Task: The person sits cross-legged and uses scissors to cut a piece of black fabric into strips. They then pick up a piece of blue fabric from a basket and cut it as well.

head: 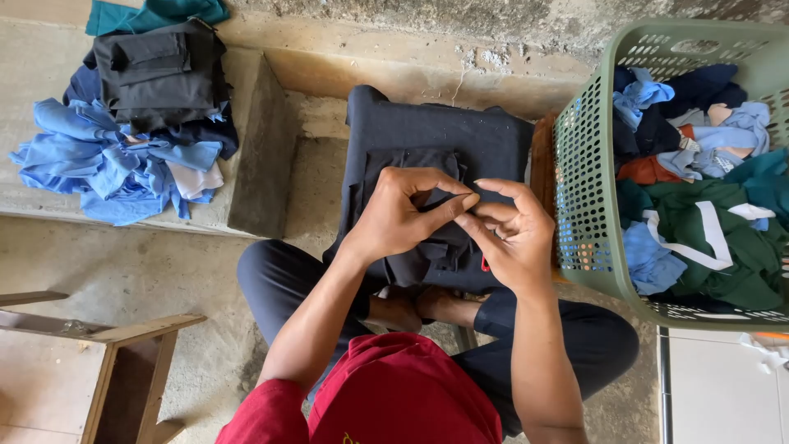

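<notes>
We see a dark navy garment (436,140) lying folded on the concrete step directly in front of the seated person, its lower edge hanging toward the crossed legs, with a smaller flap or pocket part gathered up at its middle. Both hands meet over that middle: the left hand (403,214) is curled, its thumb and forefinger pinching at something small, and the right hand (514,234) comes in from the other side with fingertips pressed against the left's. We cannot tell whether they nip a fold of the dark cloth, a thread or a small fastening, since the fingers cover the spot; neither hand is loose or open. In our judgement the weak point is this pinch itself: it takes so little material that a tug could let it slip free, and the gathered flap would then fall back and undo the neat fold beneath. A pull sideways might also drag the whole garment off the step, because nothing weighs it down. Just beside the right hand stands a green plastic laundry basket (592,164), heaped with blue, green and dark clothes; a swing of the right elbow could knock it. Well apart on the left, a heap of light blue clothes (115,168) carries a folded black stack (156,74), which looks slightly tilted and could slide if jolted. A wooden stool (123,362) stands at lower left.
</notes>
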